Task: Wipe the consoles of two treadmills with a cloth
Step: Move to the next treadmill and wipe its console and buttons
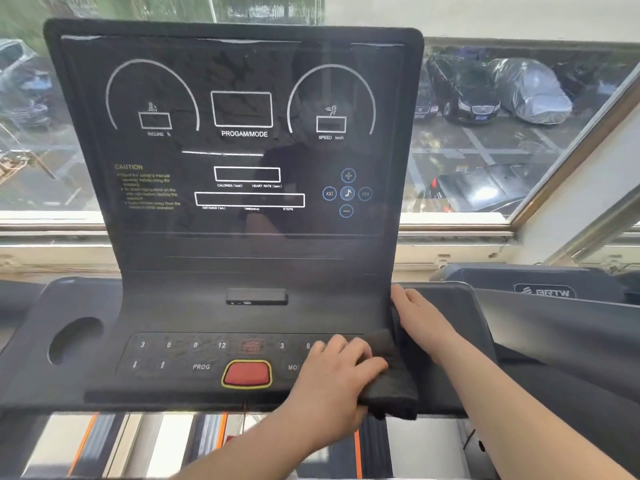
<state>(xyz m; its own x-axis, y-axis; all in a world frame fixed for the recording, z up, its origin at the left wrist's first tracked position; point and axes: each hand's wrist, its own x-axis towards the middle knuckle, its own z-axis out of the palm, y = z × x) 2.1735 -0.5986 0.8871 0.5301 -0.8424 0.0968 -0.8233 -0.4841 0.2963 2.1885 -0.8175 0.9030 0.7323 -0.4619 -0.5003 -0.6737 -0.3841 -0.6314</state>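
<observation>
Two hands share the dark folded cloth [394, 386]: left hand [336, 368] grips it, right hand [420, 317] presses it flat; the black treadmill console [207, 289] stretches leftward.

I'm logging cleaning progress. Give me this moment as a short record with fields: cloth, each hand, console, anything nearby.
cloth: dark, draped over the right end of the button panel
left hand: on the cloth, fingers curled on it
right hand: rests on the cloth's upper end, by the screen's lower right corner
console: black, displays blank
red button: uncovered, left of the cloth
neighbouring treadmill: at right, no hand on it
</observation>
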